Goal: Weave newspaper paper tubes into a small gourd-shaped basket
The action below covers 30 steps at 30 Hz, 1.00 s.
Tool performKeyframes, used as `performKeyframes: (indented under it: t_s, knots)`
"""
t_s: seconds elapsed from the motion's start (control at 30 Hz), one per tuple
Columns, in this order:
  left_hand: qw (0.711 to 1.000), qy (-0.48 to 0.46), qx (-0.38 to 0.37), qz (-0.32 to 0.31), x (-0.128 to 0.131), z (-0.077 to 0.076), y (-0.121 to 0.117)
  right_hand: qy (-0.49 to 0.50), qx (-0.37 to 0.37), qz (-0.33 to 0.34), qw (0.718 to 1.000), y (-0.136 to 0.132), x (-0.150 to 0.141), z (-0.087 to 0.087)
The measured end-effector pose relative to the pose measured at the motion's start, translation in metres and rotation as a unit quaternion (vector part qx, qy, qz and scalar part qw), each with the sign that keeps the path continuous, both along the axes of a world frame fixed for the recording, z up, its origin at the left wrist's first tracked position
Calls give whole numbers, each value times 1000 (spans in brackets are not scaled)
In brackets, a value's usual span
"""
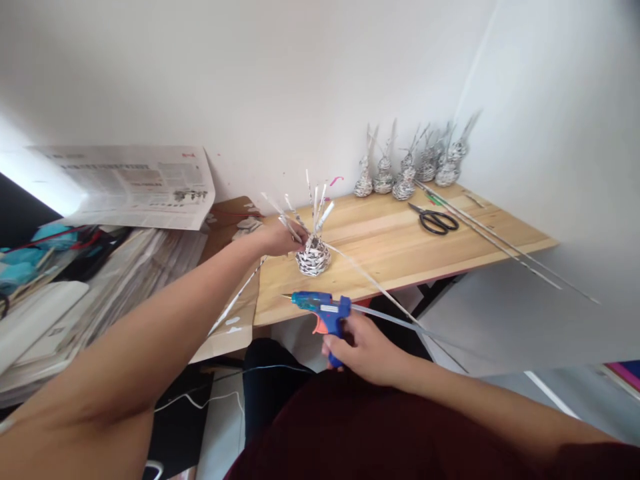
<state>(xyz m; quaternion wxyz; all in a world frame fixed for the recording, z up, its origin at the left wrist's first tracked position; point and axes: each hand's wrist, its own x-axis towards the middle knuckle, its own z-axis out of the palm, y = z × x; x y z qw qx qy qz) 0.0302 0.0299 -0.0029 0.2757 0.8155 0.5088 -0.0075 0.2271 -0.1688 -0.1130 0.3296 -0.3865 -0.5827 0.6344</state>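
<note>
My right hand [367, 347] is wrapped round the handle of a blue hot glue gun [316, 301] with an orange trigger. Its nozzle points left over the table's front edge, and a long glue stick trails from its back. On the table, my left hand [284, 237] grips a small basket [313, 259] woven from rolled newspaper strips, fingers closed at its upper left rim. Several paper stakes [316, 207] stand up out of the basket. From its right side a long paper strip [370, 277] runs down past the table edge.
Several woven gourd-shaped pieces [404, 183] stand at the wall. Black scissors [435, 220] and long paper rods [500, 240] lie on the right of the wooden table [360, 233]. Stacked newspapers [145, 267] and an opened sheet [135, 183] fill the left.
</note>
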Motion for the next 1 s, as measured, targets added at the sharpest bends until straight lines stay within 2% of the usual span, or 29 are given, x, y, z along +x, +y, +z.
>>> performKeyframes:
  t_s: [0.1,0.23,0.33,0.47,0.6,0.73,1.0]
  knots:
    - [996,-49,79,1,-8,-13,-13,-17,96,-80,992,1,24,6]
    - [971,-142,187,35,-15,-36,-32,-3,114,-178,977,18,44,11]
    - [952,-217,199,86,-19,-53,-45,24,118,-207,971,33,50,15]
    - [942,-249,165,155,-18,-64,-56,-12,140,-220,965,49,51,16]
    - [930,-295,137,174,-11,-65,-61,-73,164,-208,962,64,49,18]
    - [916,-317,140,202,-9,-68,-63,-119,180,-191,958,75,49,21]
    - [902,-344,173,196,-11,-77,-67,-156,190,-158,956,76,51,21]
